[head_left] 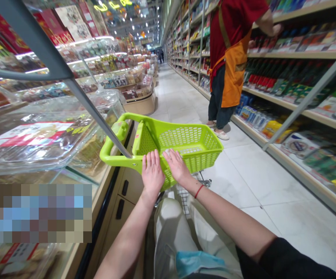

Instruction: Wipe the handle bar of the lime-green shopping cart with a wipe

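Note:
A lime-green shopping cart basket (197, 133) with perforated walls stands side-on just ahead of me. My left hand (153, 172) lies over its near rim, fingers hooked across the top edge. Close beside it on the right, my right hand (176, 166) holds the same rim, with a red cord around the wrist. Something small and white shows by the right fingertips, too unclear to name. The cart's green handle (106, 153) is left of both hands. On my lap lies a light blue face mask (195, 260), partly covered.
At left is a counter with packaged food (37, 133); a grey bar (92, 112) slants down to the cart's rim. A person in an orange apron (234, 73) faces the right-hand shelves (295, 104), one arm reaching in. Between them runs a tiled aisle (170, 91).

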The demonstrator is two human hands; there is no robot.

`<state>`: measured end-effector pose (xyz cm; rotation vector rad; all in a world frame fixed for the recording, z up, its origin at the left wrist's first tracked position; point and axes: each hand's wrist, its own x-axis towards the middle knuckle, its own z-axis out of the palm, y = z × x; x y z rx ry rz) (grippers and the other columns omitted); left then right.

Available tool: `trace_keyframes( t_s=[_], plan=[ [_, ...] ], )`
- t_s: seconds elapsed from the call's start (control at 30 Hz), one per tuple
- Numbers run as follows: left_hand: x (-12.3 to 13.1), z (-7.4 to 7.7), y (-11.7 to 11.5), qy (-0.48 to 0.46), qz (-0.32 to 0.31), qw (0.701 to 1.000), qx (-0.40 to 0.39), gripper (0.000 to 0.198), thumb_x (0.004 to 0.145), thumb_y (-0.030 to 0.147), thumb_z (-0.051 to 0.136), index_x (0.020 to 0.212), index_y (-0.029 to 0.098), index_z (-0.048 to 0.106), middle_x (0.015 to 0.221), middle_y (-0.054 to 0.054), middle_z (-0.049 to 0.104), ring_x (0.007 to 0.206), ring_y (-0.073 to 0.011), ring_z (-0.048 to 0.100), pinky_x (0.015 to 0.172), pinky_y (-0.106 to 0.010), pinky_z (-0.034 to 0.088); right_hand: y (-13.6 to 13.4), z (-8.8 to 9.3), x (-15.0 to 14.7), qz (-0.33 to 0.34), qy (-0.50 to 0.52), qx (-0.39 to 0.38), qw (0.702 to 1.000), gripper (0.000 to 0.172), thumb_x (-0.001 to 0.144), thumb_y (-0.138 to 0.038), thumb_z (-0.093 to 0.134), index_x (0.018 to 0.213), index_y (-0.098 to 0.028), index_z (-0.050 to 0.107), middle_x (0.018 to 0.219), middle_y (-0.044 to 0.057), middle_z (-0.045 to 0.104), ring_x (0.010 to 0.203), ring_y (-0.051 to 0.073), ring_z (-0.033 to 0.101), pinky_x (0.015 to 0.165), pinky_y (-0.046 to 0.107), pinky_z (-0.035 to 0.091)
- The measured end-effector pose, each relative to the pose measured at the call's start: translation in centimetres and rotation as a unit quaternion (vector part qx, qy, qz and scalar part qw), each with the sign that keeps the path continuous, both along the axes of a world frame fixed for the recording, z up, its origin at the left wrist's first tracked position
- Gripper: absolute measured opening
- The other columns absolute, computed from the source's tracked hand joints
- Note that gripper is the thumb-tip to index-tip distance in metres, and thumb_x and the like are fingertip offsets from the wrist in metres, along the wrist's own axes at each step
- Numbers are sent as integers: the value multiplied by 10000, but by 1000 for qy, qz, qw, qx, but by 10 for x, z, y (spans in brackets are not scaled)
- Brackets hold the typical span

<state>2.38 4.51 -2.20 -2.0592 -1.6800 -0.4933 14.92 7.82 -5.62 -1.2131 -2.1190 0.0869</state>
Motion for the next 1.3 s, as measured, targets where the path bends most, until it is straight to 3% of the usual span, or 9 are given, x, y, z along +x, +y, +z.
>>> trace_keyframes(
  t_s=[0.2,0.3,0.43,0.63,0.8,0.97,1.07,1.17,1.3],
  plan=[
    [-2,1,-1,-6,-10,1000,4,749,810,108,429,1532,20,251,1484,-211,460,1439,-305,355,1233,-500,206,7,-26,62,-76,-20,14,997,636,838,54,341,1429,-120,495,1476,208,492,1476,256,313,1199,573,278],
    [0,1,-1,-7,-7,1000,7,753,802,108,432,1528,13,257,1481,-214,459,1437,-314,353,1234,-504,203,9,-30,77,-119,-8,-8,993,662,799,83,340,1408,-112,513,1468,212,500,1474,249,318,1196,586,272],
    [2,1,-1,3,-1,1000,9,752,787,100,434,1513,-17,273,1476,-228,459,1429,-324,362,1233,-505,199,7,-19,54,-124,24,-45,991,664,778,73,377,1417,-65,497,1484,248,466,1483,283,293,1203,570,261],
    [1,-2,1,2,2,1000,7,728,831,135,422,1529,14,256,1499,-224,443,1443,-319,351,1227,-516,202,0,6,1,7,25,-37,999,731,792,36,392,1510,-101,374,1555,214,384,1509,260,227,1224,542,230],
    [-1,-2,2,0,-1,1000,11,745,818,112,421,1537,22,242,1496,-216,447,1443,-310,353,1230,-505,207,-2,2,21,17,-2,-11,1000,696,814,45,354,1489,-113,419,1540,207,414,1498,252,259,1217,534,246],
    [-1,-2,2,-10,-3,1000,15,749,805,106,427,1530,22,263,1485,-205,457,1437,-309,356,1233,-493,212,1,-22,72,-82,-12,-12,997,723,758,108,310,1429,-87,493,1510,223,449,1481,251,303,1200,535,277],
    [1,-3,2,-6,2,1000,18,739,803,102,420,1521,2,275,1478,-215,459,1434,-317,356,1235,-499,202,3,-30,86,-139,-3,-21,990,723,744,115,315,1414,-82,505,1508,224,450,1480,251,307,1198,543,274],
    [3,-3,2,0,9,1000,19,723,810,99,413,1511,-17,281,1473,-231,459,1432,-327,358,1234,-509,198,4,-28,73,-156,20,-36,987,703,754,100,332,1421,-61,488,1511,250,431,1488,271,283,1195,563,266],
    [3,-3,2,-3,6,1000,16,739,810,101,420,1525,2,260,1486,-225,453,1441,-320,352,1229,-514,207,5,-18,32,-89,44,-26,995,698,774,53,379,1451,-94,464,1498,220,455,1491,278,266,1205,567,242]
  ],
)
